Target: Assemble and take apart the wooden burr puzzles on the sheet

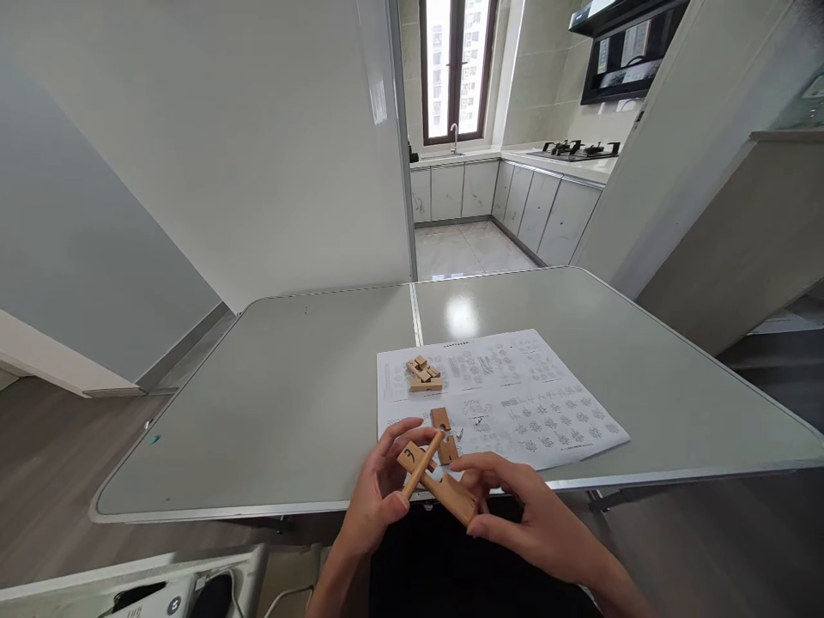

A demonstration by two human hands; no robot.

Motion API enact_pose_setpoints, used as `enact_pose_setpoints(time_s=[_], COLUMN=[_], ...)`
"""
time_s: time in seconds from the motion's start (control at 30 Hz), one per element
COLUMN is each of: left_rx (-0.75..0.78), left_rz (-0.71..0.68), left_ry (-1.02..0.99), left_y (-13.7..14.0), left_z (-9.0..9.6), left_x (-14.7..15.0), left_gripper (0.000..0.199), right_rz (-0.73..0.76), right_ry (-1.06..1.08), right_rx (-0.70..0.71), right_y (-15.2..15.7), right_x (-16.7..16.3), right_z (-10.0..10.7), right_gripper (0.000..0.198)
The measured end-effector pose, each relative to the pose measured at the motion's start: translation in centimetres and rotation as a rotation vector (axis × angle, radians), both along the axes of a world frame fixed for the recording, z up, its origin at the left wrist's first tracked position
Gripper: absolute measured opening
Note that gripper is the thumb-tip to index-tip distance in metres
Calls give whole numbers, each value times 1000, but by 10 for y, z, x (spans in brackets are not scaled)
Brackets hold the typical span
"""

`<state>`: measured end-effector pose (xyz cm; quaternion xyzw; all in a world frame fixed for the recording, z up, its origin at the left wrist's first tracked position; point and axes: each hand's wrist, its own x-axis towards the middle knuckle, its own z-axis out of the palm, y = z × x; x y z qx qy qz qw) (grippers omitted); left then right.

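Observation:
My left hand is closed, with a slim wooden stick pinched between thumb and fingers. Across from it, my right hand grips the near end of a notched wooden puzzle piece. The stick crosses over this piece, which bears a dark mark like a "3" on its far end; whether the two are joined I cannot tell. Just beyond my fingers, two more notched puzzle pieces, one farther and one nearer, lie on the printed paper sheet. A small pile of wooden pieces rests farther up the sheet.
The grey folding table has a metal rim and a centre seam. A small green bit lies near its left edge. Below left stands a pale tray-like surface with a cable and dark items. A kitchen counter is visible through the doorway.

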<state>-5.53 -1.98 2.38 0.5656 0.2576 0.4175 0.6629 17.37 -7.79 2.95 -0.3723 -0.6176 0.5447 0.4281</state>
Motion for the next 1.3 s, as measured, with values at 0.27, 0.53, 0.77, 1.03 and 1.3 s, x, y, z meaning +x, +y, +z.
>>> enact_pose_setpoints(time_s=[0.27,0.53,0.77,1.03,1.3], left_rx=[133,176,156,155,212], left_rz=[72,-18,-21,25,60], left_ry=[43,99,189,82,75], left_y=[-11,-11,-17,-29,-34], left_z=[7,8,11,3,5], left_x=[0,-1,3,12,14], left_gripper=[92,98,100,105,103], right_rz=[2,36,22,78,111], right_ry=[402,354,384,440,407], right_rx=[-274,-321,-339,-309,-299], right_y=[-12,-13,-13,-10,-13], right_x=[-24,-15,-19,-20,-16], right_z=[-8,-3,-3,-5,1], right_gripper=[36,35,37,37,37])
